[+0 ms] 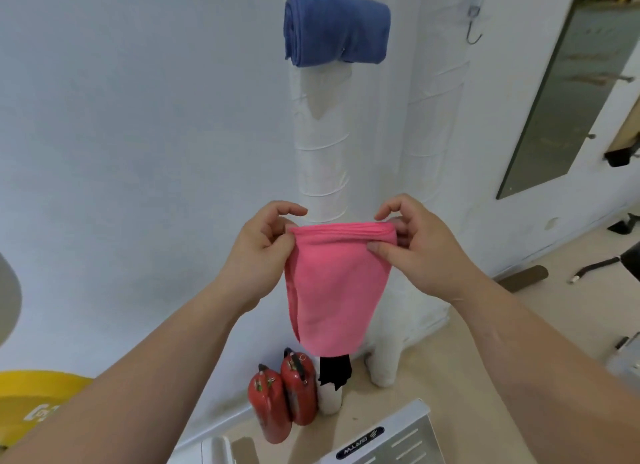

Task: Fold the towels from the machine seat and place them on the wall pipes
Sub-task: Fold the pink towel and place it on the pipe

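A pink towel (334, 287) hangs folded in the air in front of the wall. My left hand (263, 249) pinches its upper left corner and my right hand (412, 245) pinches its upper right corner, so the top edge is stretched between them. A folded blue towel (336, 27) lies on top of a white wrapped wall pipe (320, 158), high above my hands. A second wrapped pipe (433, 117) runs up the wall to the right of it.
Two red fire extinguishers (282, 398) stand on the floor by the pipe's foot. A white machine part (391, 439) is at the bottom edge, a yellow weight plate (31, 404) at the lower left. A mirror (568, 93) and a metal hook (473, 27) are on the right wall.
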Available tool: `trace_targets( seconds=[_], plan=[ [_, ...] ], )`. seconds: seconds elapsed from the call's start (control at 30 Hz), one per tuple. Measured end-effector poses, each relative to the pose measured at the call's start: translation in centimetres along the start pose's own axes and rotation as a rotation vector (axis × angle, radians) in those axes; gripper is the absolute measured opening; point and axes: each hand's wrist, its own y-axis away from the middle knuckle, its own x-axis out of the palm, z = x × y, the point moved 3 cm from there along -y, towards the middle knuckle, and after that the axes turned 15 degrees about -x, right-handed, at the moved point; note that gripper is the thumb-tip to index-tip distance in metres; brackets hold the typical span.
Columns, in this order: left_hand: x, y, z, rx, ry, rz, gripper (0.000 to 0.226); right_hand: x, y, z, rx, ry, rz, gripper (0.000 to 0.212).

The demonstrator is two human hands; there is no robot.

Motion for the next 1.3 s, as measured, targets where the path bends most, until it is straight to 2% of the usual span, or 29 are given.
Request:
trace_targets(
  seconds=[0.13,0.23,0.37,0.5,0.53,0.6,0.7,0.77,0.87,0.97,1.07,1.17,1.23,1.3],
  plan=[
    [0.2,0.0,-0.3,-0.062,-0.026,0.24,0.046,0.9,0.3,0.5,0.033,-0.139,0.012,0.041],
    [1.1,0.1,-1.3,-0.027,-0.199,0.435,0.068,1.5,0.3,0.8,0.037,-0.212,0.027,0.045],
    [2.7,0.0,-3.4,0.087,-0.366,0.476,0.07,1.4,0.4,0.7,0.062,-0.268,0.012,0.046],
    [3.5,0.2,-4.3,0.132,-0.318,0.424,0.053,1.0,1.3,-0.4,0.169,-0.382,-0.103,0.051],
    [3.6,0.1,-4.3,0.123,-0.277,0.4,0.046,1.2,1.9,-1.0,0.201,-0.388,-0.08,0.059],
    [3.6,-0.1,-4.2,0.128,-0.256,0.349,0.038,2.2,3.5,-2.7,0.25,-0.301,0.083,0.073],
    [2.8,-0.6,-4.0,0.145,-0.316,0.271,0.038,4.1,5.9,-5.0,0.319,-0.201,0.296,0.081],
    [1.8,-0.8,-3.3,0.15,-0.395,0.203,0.041,4.6,7.0,-5.9,0.344,-0.253,0.297,0.09],
    [-0.4,-1.3,-0.6,0.049,-0.454,0.103,0.048,4.6,8.0,-6.8,0.363,-0.296,0.264,0.097],
    [-3.0,-2.1,3.4,-0.083,-0.417,-0.011,0.045,4.2,8.7,-7.2,0.362,-0.286,0.226,0.077],
    [-5.0,-1.9,7.3,-0.229,-0.354,-0.135,0.044,4.3,9.0,-7.0,0.355,-0.238,0.233,0.033],
    [-5.7,-1.5,9.8,-0.339,-0.303,-0.176,0.054,4.8,9.6,-7.7,0.422,-0.217,0.299,0.032],
    [-5.9,-1.4,11.1,-0.393,-0.252,-0.189,0.054,5.1,10.3,-8.4,0.474,-0.265,0.325,0.024],
    [-5.8,-1.2,12.1,-0.421,-0.228,-0.196,0.052,5.4,11.2,-9.2,0.501,-0.251,0.369,0.027]
  ],
)
